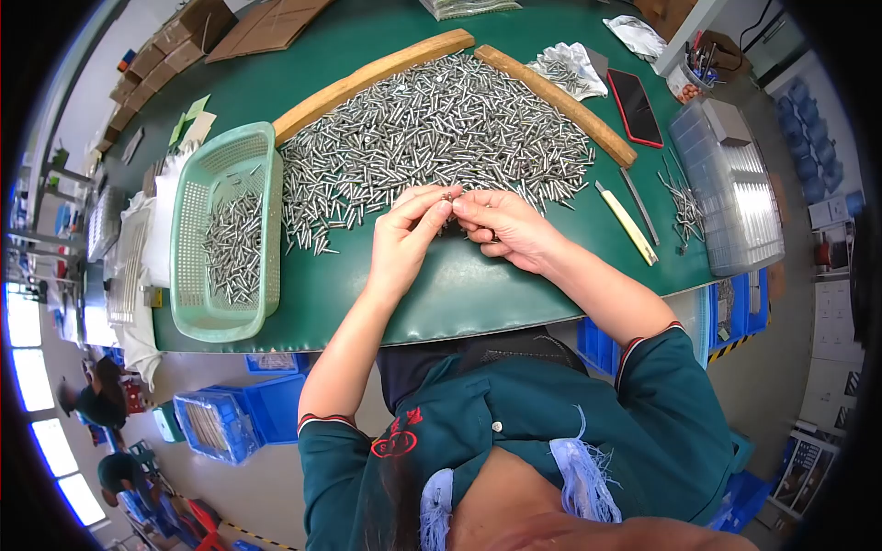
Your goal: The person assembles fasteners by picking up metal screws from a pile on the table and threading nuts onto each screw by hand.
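"Over the green worktable (496,294), what are your fingers doing?"

"Your left hand (402,237) and right hand (514,230) meet at the near edge of a heap of metal pins (432,129). Both pinch a small metal piece (447,197) between thumbs and fingertips; its shape is mostly hidden, and I can't tell whether your curled right fingers hold more."

"And around you?"

"Two wooden bars (367,80) border the heap's far side. Left of it, a green plastic basket (273,230) holds more pins. On your right lie a pale-yellow utility knife (627,223) and a red-edged phone (636,108)."

"Any writing?"

"Red embroidery (395,444) on your shirt (551,395): letters resembling STI in an oval, with illegible marks above."
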### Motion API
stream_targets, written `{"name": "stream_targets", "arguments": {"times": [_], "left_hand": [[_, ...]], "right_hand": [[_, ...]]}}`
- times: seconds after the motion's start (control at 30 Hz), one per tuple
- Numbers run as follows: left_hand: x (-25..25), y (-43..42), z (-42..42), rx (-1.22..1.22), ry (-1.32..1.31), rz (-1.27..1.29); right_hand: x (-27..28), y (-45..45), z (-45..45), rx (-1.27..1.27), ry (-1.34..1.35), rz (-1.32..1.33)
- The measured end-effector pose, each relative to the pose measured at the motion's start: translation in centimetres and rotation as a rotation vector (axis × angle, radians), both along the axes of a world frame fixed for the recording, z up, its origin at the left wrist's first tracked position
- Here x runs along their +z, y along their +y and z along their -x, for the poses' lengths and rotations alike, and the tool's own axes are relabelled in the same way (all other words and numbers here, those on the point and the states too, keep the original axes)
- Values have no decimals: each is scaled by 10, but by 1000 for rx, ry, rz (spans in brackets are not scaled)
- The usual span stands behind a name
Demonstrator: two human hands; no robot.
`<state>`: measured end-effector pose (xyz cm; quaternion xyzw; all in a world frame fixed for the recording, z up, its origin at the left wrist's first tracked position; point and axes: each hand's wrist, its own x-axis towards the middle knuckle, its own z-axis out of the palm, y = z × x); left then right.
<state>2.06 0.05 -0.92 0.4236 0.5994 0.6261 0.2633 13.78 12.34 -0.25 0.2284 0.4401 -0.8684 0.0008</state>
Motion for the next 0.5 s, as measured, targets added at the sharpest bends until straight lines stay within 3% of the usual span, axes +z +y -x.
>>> {"name": "stream_targets", "arguments": {"times": [0.5], "left_hand": [[-1, 0, 1, -21, -142, 2]], "right_hand": [[0, 0, 1, 11, -17, 14]]}}
